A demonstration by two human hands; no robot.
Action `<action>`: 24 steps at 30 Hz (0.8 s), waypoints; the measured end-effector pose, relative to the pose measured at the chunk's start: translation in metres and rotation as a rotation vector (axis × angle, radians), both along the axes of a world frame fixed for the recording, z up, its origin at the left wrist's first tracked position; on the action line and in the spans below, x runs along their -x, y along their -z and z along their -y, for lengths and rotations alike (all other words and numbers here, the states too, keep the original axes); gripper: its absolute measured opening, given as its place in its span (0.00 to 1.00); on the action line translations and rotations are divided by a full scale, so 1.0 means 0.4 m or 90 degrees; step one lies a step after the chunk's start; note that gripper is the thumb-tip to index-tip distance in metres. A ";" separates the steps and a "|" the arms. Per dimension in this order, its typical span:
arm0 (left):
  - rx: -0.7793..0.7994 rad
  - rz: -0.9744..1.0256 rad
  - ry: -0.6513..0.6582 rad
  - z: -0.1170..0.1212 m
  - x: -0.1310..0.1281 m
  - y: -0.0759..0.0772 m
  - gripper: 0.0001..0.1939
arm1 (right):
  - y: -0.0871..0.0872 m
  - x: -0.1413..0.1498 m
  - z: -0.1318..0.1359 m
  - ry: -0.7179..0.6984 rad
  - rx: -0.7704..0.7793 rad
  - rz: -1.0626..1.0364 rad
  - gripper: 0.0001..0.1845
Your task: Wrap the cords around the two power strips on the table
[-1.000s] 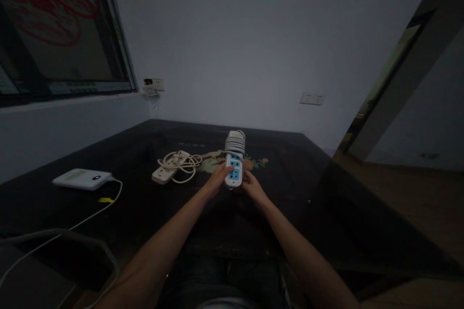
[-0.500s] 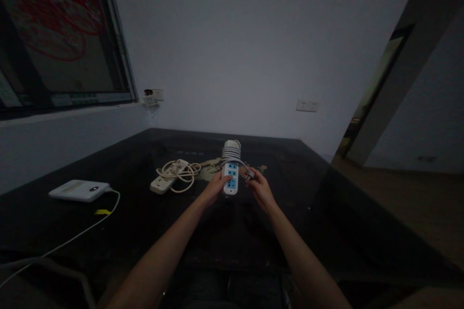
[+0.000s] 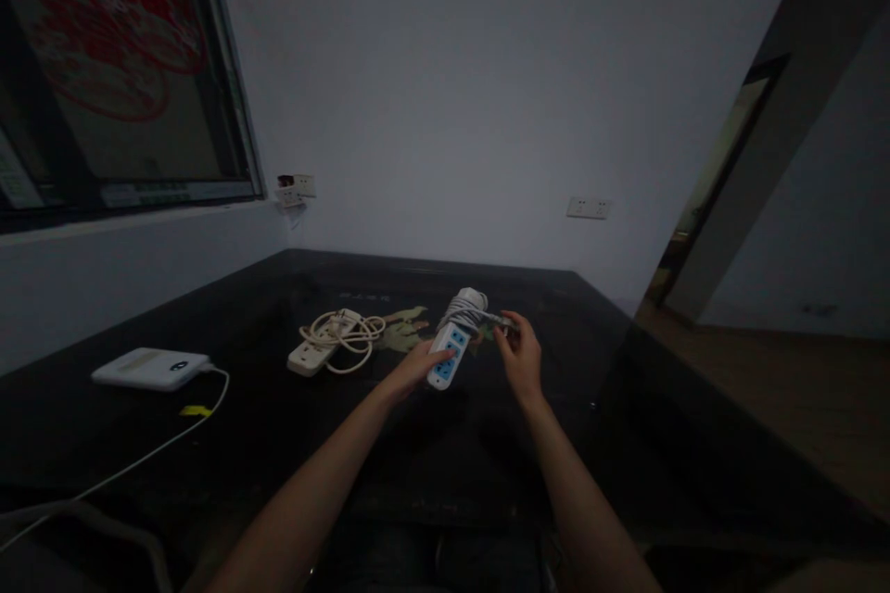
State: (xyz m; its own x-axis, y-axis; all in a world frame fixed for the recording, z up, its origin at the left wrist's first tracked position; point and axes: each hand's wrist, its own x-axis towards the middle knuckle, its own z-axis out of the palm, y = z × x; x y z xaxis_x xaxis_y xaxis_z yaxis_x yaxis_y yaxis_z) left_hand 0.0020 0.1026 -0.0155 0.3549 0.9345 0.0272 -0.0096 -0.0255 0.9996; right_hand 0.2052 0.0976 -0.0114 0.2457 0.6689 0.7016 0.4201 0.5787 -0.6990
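Centrally, the left thumb lies across the blue socket face of a white power strip [image 3: 449, 357], and the other fingers of the left hand [image 3: 415, 365] are closed around its side. The fingers of the right hand [image 3: 521, 354] are pinched on the plug [image 3: 510, 328], partly hidden by them. From the plug, a grey cord [image 3: 460, 313] runs to the strip and winds around its far half — several turns, too blurred to count. The strip is held over the middle of the table [image 3: 445, 454], its far end slanting to the right; whether it touches the tabletop cannot be told.

Just left of the left hand lies strip number 2 [image 3: 310, 358], cream, with a loose cord [image 3: 368, 332] looped over it. Farther left rests a flat white box [image 3: 149, 369] — a thin cable [image 3: 182, 431] leaves its right end, beside a yellow scrap [image 3: 196, 410]. Behind, 1 wall socket plate [image 3: 588, 208] sits right of centre; a window [image 3: 104, 74] stands at left.
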 end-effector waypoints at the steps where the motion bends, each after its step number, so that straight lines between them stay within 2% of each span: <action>1: 0.000 -0.011 0.011 0.002 0.001 -0.001 0.20 | -0.006 -0.004 0.003 0.008 -0.012 0.011 0.17; 4: -0.005 -0.047 0.050 0.007 0.005 -0.004 0.20 | -0.023 -0.018 0.011 0.032 -0.036 0.034 0.17; 7: -0.021 -0.081 0.103 0.016 0.011 -0.015 0.21 | -0.030 -0.045 0.005 0.055 -0.014 0.025 0.15; 11: -0.043 -0.103 0.182 0.031 0.015 -0.037 0.21 | -0.013 -0.103 -0.023 0.091 0.059 -0.008 0.14; 14: -0.049 -0.097 0.215 0.041 0.020 -0.053 0.20 | 0.009 -0.138 -0.044 0.080 0.117 -0.005 0.17; 19: -0.041 -0.040 0.145 0.039 0.030 -0.065 0.21 | 0.034 -0.135 -0.053 0.098 0.158 0.036 0.16; 24: -0.036 0.023 0.005 0.003 0.033 -0.044 0.24 | 0.033 -0.107 -0.045 0.061 0.185 0.064 0.16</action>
State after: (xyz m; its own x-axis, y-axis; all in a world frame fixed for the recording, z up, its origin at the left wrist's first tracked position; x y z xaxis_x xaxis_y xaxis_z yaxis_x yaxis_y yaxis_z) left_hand -0.0111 0.1014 0.0019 0.3598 0.9284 0.0928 -0.0463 -0.0816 0.9956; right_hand 0.2480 0.1157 -0.0246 0.2562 0.8224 0.5080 0.5389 0.3148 -0.7813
